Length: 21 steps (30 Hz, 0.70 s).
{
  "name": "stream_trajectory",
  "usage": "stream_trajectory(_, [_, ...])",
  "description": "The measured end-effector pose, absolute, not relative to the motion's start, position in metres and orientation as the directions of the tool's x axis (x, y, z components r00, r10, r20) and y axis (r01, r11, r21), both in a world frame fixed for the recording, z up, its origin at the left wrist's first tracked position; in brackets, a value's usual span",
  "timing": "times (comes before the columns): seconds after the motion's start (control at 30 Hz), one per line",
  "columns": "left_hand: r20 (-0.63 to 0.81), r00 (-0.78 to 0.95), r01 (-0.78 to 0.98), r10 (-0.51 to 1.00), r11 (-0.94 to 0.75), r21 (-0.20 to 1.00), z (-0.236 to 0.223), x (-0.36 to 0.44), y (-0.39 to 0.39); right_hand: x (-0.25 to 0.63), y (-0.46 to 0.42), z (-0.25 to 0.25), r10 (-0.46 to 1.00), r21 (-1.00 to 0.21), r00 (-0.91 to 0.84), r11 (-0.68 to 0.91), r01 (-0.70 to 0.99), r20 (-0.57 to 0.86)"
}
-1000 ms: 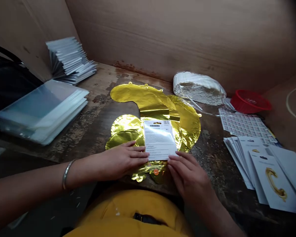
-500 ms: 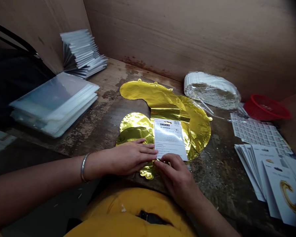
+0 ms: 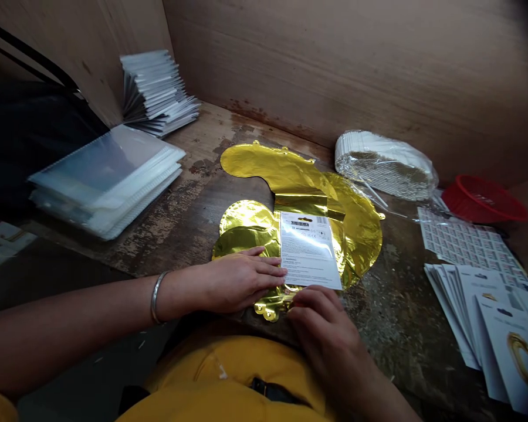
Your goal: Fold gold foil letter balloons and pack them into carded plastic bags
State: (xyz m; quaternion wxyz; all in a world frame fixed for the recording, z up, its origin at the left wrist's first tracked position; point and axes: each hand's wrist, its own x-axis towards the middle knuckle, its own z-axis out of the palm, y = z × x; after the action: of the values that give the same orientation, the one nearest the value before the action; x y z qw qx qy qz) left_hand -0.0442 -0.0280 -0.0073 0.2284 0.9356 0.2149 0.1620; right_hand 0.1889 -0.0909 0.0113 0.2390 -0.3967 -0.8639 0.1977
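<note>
We rest our left hand (image 3: 235, 282) open on the foil (image 3: 290, 170) under the card (image 3: 312, 252), mid-table (image 3: 189, 217), our right hand (image 3: 330, 328) curled at its near edge, grip unclear; seemingly light, slippery and easily creased, it's best held by the rim.

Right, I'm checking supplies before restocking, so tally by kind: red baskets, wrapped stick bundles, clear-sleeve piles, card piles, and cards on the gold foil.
Red basket: 1
Wrapped stick bundle: 1
Clear-sleeve pile: 1
Card piles: 2 (back left, front right)
Card on the gold foil: 1
Total: 6
</note>
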Motion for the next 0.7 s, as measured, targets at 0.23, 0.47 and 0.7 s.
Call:
stream_trajectory(0.23, [0.212, 0.853, 0.325, 0.477, -0.803, 0.500, -0.009, -0.042, -0.027, 0.181, -0.060, 0.012, 0.755, -0.450, -0.629, 0.635, 0.628, 0.187])
stream_trajectory(0.47, [0.239, 0.830, 0.346, 0.504, -0.801, 0.488, -0.007, -0.039, -0.030, 0.175, -0.059, 0.006, 0.759, -0.548, -0.639, 0.588, 0.595, 0.120])
stream_trajectory(0.7, [0.400, 0.736, 0.442, 0.546, -0.835, 0.327, -0.022, -0.019, -0.041, 0.190, -0.079, 0.024, 0.902, -0.863, -0.429, 0.250, 0.438, 0.043])
